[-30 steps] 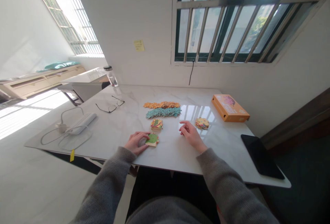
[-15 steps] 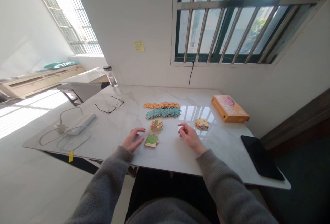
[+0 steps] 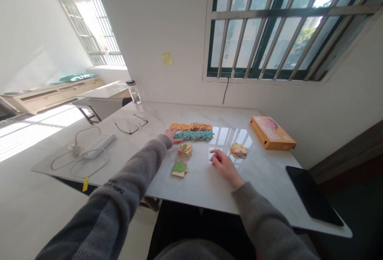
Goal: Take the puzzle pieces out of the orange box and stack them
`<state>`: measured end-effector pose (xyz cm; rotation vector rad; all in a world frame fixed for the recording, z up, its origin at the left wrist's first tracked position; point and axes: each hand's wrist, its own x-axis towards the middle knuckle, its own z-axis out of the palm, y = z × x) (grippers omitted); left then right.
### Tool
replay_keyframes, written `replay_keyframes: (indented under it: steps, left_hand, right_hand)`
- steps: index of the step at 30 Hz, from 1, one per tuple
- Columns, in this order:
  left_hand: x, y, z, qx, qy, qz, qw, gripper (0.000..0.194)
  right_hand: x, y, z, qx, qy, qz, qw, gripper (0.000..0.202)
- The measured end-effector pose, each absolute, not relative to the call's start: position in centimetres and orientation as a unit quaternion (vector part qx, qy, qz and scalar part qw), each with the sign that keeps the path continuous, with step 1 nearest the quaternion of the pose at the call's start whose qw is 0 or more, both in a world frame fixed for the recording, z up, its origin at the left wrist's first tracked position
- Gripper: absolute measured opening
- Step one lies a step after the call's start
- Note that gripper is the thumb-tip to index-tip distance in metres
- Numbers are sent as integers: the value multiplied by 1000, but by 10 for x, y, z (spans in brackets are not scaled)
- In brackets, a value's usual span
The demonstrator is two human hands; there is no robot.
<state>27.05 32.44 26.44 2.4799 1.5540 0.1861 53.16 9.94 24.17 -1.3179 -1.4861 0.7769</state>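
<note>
My left hand (image 3: 173,135) reaches to the left end of the teal row of overlapping pieces (image 3: 196,135), its fingers apart around that end. Behind lies an orange row of similar pieces (image 3: 193,126). Nearer me stand a red, yellow and green stack (image 3: 185,150) and, in front of it, a green-topped stack (image 3: 179,168). My right hand (image 3: 220,160) rests over the table with fingers curled and the index finger partly extended; whether something small is between the fingers is hidden. To its right sits a loose yellowish pile of pieces (image 3: 238,150).
An orange box (image 3: 273,133) lies at the back right, a black tablet (image 3: 313,195) at the right edge. Eyeglasses (image 3: 133,126), a white power strip (image 3: 98,145) with cables, and a bottle (image 3: 134,92) are on the left. A wall stands behind the table (image 3: 203,188).
My left hand has moved forward from beside the green-topped stack to the teal row's left end. My right hand has barely moved. The camera view has shifted slightly.
</note>
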Motion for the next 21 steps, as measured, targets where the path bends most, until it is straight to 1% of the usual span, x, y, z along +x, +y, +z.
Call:
replay_keyframes:
  steps: [3,5,7,10,13,14,16,18,21]
  left_hand:
    - [295,333,276,843,531,-16,88,95]
    - [310,335,280,846,527,-49,70,98]
    - [323,337,281,850,519,-67,56,95]
    - [336,338,278,863,497,-72,50,84]
    - [338,335,275,876,476,-57,46,77]
    - [336,333,274,879,471,-52,45,78]
    - [327,330,272,884,465,-28,42,87]
    - [315,329,269,880,472,26,44,94]
    - [290,336,264,841,525,110,64,91]
  right_hand:
    - [532,99,241,-545,-608,319,481,28]
    - [532,99,241,-546,-606,320,483,28]
    - [533,99,241,-546,-604,319,485,27]
    - [534,99,241,-547,-604,315,487,26]
    - [535,100,240,-546,-607,313,485,26]
    - [536,101,240,-545,-610,310,484,26]
    - [535,104,238,-548,-616,297,482,26]
    - [535,108,238,-559,-621,271,478,25]
    - [533,116,238,-572,-635,212,473,24]
